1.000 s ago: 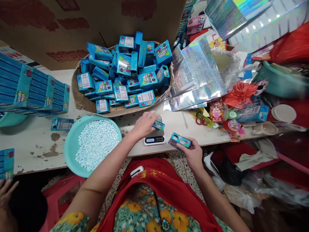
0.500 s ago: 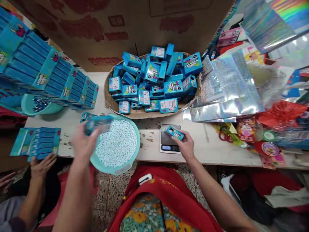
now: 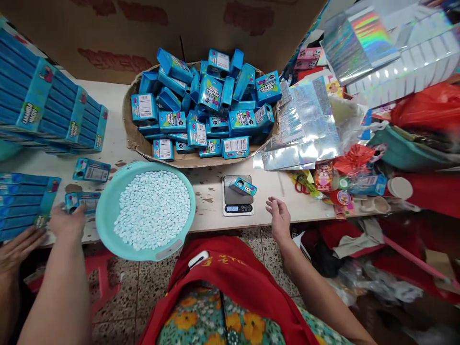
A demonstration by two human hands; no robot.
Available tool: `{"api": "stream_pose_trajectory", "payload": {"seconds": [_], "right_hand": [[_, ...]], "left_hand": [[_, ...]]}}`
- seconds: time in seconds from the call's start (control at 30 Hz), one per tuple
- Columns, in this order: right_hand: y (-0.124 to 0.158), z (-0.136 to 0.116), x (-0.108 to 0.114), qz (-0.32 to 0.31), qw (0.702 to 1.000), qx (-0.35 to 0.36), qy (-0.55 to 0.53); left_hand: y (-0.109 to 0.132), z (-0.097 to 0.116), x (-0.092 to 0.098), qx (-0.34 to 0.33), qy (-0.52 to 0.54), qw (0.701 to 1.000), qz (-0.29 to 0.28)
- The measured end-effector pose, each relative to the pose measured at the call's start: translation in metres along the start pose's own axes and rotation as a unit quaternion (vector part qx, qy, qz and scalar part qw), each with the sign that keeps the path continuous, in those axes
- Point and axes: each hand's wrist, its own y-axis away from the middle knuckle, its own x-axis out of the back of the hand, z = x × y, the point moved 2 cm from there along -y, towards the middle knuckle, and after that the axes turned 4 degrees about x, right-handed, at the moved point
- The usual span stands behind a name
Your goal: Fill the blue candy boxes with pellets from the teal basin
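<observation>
Step in hand: weighing and sorting, as I judge it; one small blue candy box [image 3: 243,186] lies on the digital scale [image 3: 237,195] while another is set down at the far left.
Left hand [image 3: 68,221]: fingers curled on a blue candy box [image 3: 79,200] that rests on the surface [image 3: 212,194], just beside the rim of the teal basin [image 3: 108,211].
Right hand [image 3: 278,218]: empty, fingers loosely spread, hovering at the surface edge just right of the scale, not touching it.
Box on scale: lying tilted across the grey platform, one end flap facing the camera; bright blue with a printed label whose words are too small to read. Display lit, figures unreadable.
Basin: full of small pale blue-white candy pieces [image 3: 153,208].
Box supply: a cardboard-lined basket [image 3: 131,136] behind the scale, heaped with like blue boxes [image 3: 210,103].
Left side: flat stacks of blue cartons [image 3: 46,110]; another person's hand [image 3: 17,247] rests by a lower stack [image 3: 25,203].
Next move calls for: a reading of the display, then a light pinch on the box's long sides by the free right hand, in my view.
</observation>
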Motion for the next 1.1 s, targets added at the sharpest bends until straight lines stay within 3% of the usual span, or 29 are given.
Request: {"api": "stream_pose_trajectory", "payload": {"seconds": [0.07, 0.1, 0.13, 0.2, 0.3, 0.43, 0.57, 0.67, 0.77, 0.83, 0.9, 1.0, 1.1], "right_hand": [[0.0, 0.003, 0.0, 0.006, 1.0, -0.008, -0.003], [-0.001, 0.004, 0.0, 0.008, 1.0, -0.009, -0.003], [-0.002, 0.005, 0.0, 0.008, 1.0, -0.009, -0.004], [-0.004, 0.006, -0.001, 0.005, 1.0, -0.009, -0.012], [-0.008, 0.008, 0.0, -0.001, 1.0, -0.015, -0.024], [-0.013, 0.006, 0.001, -0.021, 1.0, -0.009, -0.02], [-0.019, -0.003, -0.005, -0.061, 0.998, 0.026, 0.0], [-0.025, -0.012, -0.019, -0.124, 0.988, 0.088, 0.031], [-0.03, -0.022, -0.038, -0.178, 0.967, 0.164, 0.084], [-0.031, -0.034, -0.053, -0.198, 0.956, 0.191, 0.101], [-0.027, -0.053, -0.072, -0.215, 0.946, 0.22, 0.098], [0.0, -0.096, -0.111, -0.286, 0.913, 0.283, 0.072], [0.049, -0.131, -0.156, -0.415, 0.869, 0.27, 0.005]], "left_hand": [[0.014, 0.006, 0.007, 0.043, -0.039, 0.988, 0.144], [0.024, 0.014, 0.008, 0.031, -0.053, 0.98, 0.19], [0.035, 0.025, 0.006, -0.009, -0.062, 0.978, 0.201], [0.059, 0.054, -0.009, -0.111, -0.074, 0.975, 0.175], [0.089, 0.096, -0.048, -0.218, -0.088, 0.969, 0.082], [0.109, 0.124, -0.094, -0.251, -0.141, 0.957, -0.034], [0.111, 0.126, -0.108, -0.241, -0.188, 0.95, -0.065], [0.114, 0.124, -0.109, -0.226, -0.188, 0.954, -0.062], [0.129, 0.13, -0.102, -0.215, -0.145, 0.966, -0.008], [0.146, 0.142, -0.093, -0.213, -0.085, 0.973, 0.035], [0.164, 0.161, -0.081, -0.252, -0.009, 0.967, 0.045], [0.186, 0.19, -0.057, -0.358, 0.055, 0.932, 0.02], [0.196, 0.194, -0.026, -0.421, 0.064, 0.903, -0.046]]}}
